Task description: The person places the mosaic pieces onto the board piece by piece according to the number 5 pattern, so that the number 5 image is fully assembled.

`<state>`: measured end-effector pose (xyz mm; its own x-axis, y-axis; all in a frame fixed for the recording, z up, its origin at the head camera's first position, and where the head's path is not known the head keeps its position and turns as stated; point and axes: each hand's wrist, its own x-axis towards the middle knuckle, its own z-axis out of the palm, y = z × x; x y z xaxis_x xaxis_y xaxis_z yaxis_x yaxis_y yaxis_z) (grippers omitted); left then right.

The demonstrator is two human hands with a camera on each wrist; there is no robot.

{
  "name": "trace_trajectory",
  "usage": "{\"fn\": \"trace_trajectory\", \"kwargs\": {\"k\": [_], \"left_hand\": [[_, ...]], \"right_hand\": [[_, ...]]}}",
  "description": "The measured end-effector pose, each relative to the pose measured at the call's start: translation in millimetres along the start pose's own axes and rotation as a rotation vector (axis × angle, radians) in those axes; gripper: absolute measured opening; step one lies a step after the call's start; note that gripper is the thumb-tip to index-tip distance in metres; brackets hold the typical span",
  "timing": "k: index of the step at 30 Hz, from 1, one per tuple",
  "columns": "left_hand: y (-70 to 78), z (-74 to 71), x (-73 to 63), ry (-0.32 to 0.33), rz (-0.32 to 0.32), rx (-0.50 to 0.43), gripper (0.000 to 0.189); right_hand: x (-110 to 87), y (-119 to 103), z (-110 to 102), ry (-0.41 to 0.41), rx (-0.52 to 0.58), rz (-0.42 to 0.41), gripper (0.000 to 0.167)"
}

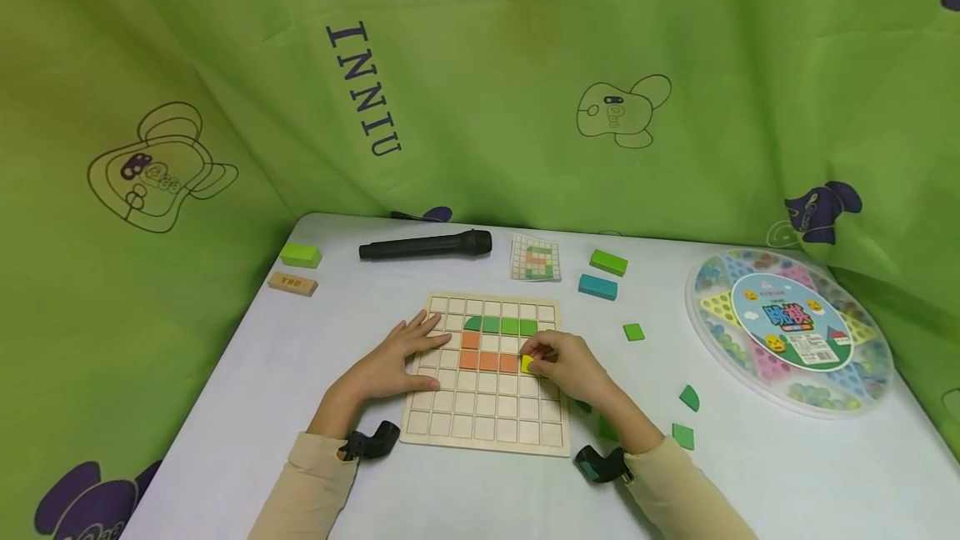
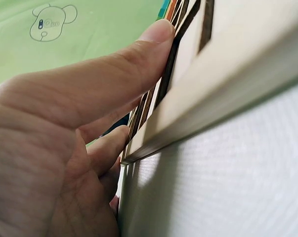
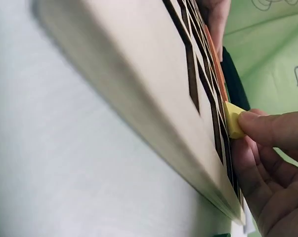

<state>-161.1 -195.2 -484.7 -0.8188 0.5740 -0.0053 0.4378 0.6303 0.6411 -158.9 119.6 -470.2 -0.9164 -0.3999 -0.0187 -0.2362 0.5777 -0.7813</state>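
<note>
A wooden grid board (image 1: 465, 425) lies on the white table, its cells framed by raised lines. Green tiles (image 1: 509, 326) form a row near its top, the leftmost with a rounded corner. Orange tiles (image 1: 488, 362) sit below them. My right hand (image 1: 567, 362) pinches a yellow tile (image 3: 234, 120) between thumb and fingers, at the cell right of the orange row; in the right wrist view the tile stands tilted against the board. My left hand (image 1: 392, 361) rests spread on the board's left side, thumb (image 2: 156, 37) over the edge.
Behind the board lie a black microphone (image 1: 424, 246) and a pattern card (image 1: 536, 258). Green (image 1: 608, 262) and blue blocks (image 1: 597, 287) stand right of the card. Loose green tiles (image 1: 683, 436) and a round marble game box (image 1: 787, 332) are at right. Two blocks (image 1: 293, 283) lie far left.
</note>
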Motion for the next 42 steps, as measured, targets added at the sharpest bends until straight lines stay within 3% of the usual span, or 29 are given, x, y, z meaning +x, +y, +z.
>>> {"fn": "trace_trajectory", "kwargs": {"k": [13,18,27,35,42], "left_hand": [[0.9,-0.3,0.3,-0.006,-0.011,0.002,0.075],[0.4,1.9,0.7,-0.008,-0.019,-0.007,0.076],[1.2,0.6,0.6,-0.013,-0.036,0.001,0.077],[1.1,2.5,1.9,-0.021,-0.029,0.003,0.077],[1.8,1.4,1.4,-0.002,-0.034,-0.005,0.076]], "right_hand": [[4.1,-1,3,-0.024,-0.058,-0.002,0.012],[-0.1,4,-4,-0.012,-0.027,-0.016,0.013],[-27.3,25,-41,0.124,0.063,0.027,0.024],[-61.3,46,-56,0.127,-0.036,0.142,0.032],[-66.6,55,-52,0.128,-0.124,0.081,0.026]]}}
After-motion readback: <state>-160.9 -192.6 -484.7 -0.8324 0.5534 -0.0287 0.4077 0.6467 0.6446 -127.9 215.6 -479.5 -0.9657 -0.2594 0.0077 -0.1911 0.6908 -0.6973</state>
